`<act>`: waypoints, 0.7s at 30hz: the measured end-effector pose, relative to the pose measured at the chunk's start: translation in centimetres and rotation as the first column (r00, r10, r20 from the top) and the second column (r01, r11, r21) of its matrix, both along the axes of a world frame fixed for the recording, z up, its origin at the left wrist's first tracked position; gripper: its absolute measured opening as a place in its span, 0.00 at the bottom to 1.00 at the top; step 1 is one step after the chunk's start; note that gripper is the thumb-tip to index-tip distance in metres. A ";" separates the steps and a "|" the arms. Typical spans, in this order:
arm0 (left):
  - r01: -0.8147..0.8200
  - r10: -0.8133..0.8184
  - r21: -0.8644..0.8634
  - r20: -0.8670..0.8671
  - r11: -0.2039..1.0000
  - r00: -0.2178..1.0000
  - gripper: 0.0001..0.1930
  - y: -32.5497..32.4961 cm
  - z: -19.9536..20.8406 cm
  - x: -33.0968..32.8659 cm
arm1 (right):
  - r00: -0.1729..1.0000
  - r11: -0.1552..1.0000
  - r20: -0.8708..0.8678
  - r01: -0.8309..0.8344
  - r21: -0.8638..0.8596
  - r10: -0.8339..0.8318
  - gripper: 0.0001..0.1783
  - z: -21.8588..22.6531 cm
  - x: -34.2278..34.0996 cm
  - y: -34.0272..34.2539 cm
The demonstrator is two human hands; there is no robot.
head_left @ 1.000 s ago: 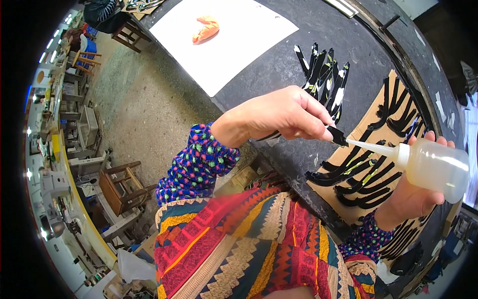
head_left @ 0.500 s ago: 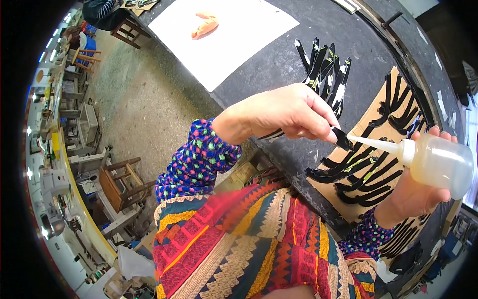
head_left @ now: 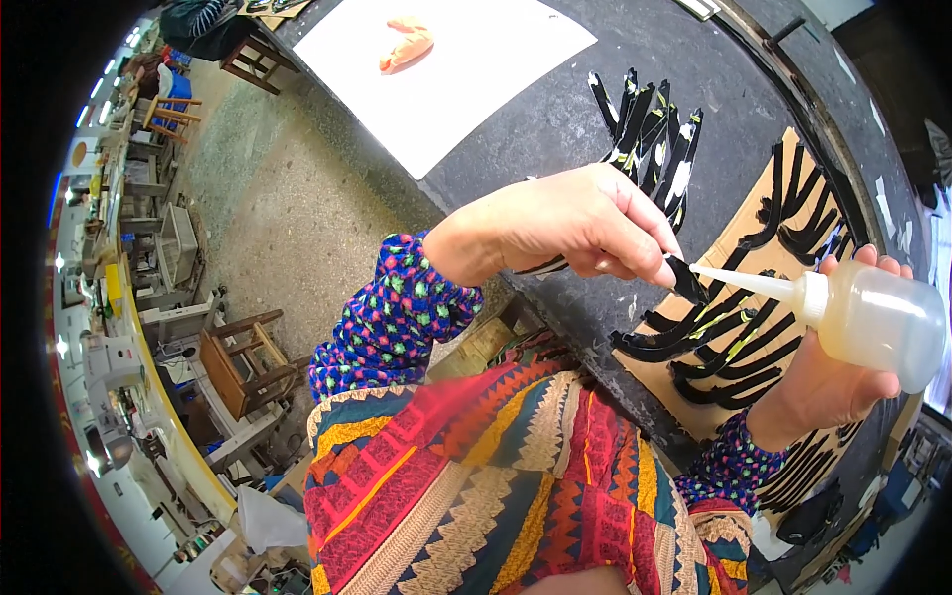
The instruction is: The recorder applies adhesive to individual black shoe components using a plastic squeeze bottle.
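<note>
Head view: black strip in left fingers, squeeze bottle at its end

Black strip [head_left: 687,280] up off the table, over its near part, its end poking out past the fingertips. Left hand [head_left: 585,223] clamped on it, thumb against forefinger, wrist bent, back of hand up. A dark length with a pale edge shows under the palm; cannot tell if it is the same piece.

Nozzle [head_left: 744,281], long, white and tapered, points left, its tip at the strip's end. Contact too fine to tell. Bottle [head_left: 883,322] translucent, pale yellowish liquid inside, lying near level. Right hand [head_left: 823,387] wrapped about it from below and behind, fingers at the far side, thumb low. Hands apart from each other, strip and nozzle between.

Under the bottle: cardboard [head_left: 706,421], many black curved strips laid across it, a few with yellow-green marks. Beyond the left hand, a loose bundle [head_left: 650,129] of black strips with white patches, on the dark table [head_left: 535,154]. Farther off, white sheet [head_left: 476,89] with a crumpled orange item [head_left: 410,45] on it. Wooden stool [head_left: 238,367] on the floor, left.
</note>
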State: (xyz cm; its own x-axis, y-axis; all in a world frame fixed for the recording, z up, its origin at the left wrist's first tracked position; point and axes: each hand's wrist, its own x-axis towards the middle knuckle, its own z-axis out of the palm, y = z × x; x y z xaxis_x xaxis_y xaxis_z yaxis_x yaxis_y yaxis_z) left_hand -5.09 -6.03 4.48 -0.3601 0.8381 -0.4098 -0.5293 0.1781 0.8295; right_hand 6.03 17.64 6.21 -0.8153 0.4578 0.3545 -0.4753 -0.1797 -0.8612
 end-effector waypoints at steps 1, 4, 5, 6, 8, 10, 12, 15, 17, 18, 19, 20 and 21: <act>0.005 -0.005 -0.006 0.004 1.000 1.000 0.09 0.0 0.0 0.0 | 1.000 1.000 0.001 -0.002 0.001 0.002 0.54 0.0 0.0 0.0; 0.007 -0.007 -0.007 0.019 1.000 1.000 0.09 0.0 0.0 0.0 | 1.000 1.000 0.000 -0.013 -0.009 0.013 0.54 0.0 -0.1 -0.2; 0.002 -0.002 -0.002 0.022 1.000 1.000 0.09 0.0 0.0 0.0 | 1.000 1.000 0.000 -0.013 -0.009 0.013 0.54 0.0 -0.1 -0.2; 0.004 -0.004 -0.004 0.018 1.000 1.000 0.09 0.0 0.0 0.0 | 1.000 1.000 -0.002 -0.008 -0.016 0.008 0.54 0.0 -0.2 -0.3; 0.006 -0.006 -0.007 0.014 1.000 1.000 0.09 0.0 0.0 0.0 | 1.000 1.000 -0.005 -0.003 -0.024 0.003 0.54 0.1 -0.2 -0.4; 0.008 -0.008 0.000 0.028 1.000 1.000 0.09 0.0 0.0 0.0 | 1.000 1.000 -0.012 0.014 -0.017 -0.014 0.54 0.1 -0.3 -0.5; -0.001 0.002 -0.004 0.031 1.000 1.000 0.09 0.1 0.0 0.0 | 0.998 0.998 0.035 0.057 0.017 -0.057 0.56 0.2 -0.3 -0.7; -0.003 0.003 -0.004 0.030 1.000 1.000 0.09 0.1 -0.1 0.0 | 0.989 0.988 0.068 0.126 0.088 -0.132 0.57 0.3 -0.3 -0.9; 0.000 0.000 0.000 0.030 1.000 1.000 0.09 0.1 -0.1 0.0 | 0.988 0.986 0.070 0.134 0.104 -0.141 0.58 0.3 -0.2 -0.9; -0.002 0.002 -0.001 0.029 1.000 1.000 0.08 0.1 -0.1 0.0 | 0.987 0.985 0.070 0.137 0.108 -0.145 0.58 0.3 -0.2 -0.9; -0.005 0.005 -0.003 0.029 1.000 1.000 0.08 0.1 -0.1 0.0 | 0.986 0.984 0.071 0.141 0.112 -0.150 0.58 0.3 -0.2 -0.9; -0.005 0.005 -0.003 0.029 1.000 1.000 0.08 0.1 -0.1 0.0 | 0.986 0.984 0.071 0.141 0.112 -0.150 0.58 0.3 -0.2 -0.8; -0.002 0.002 -0.003 0.027 1.000 1.000 0.08 0.1 -0.1 0.0 | 0.986 0.984 0.072 0.140 0.114 -0.149 0.58 0.3 -0.1 -0.8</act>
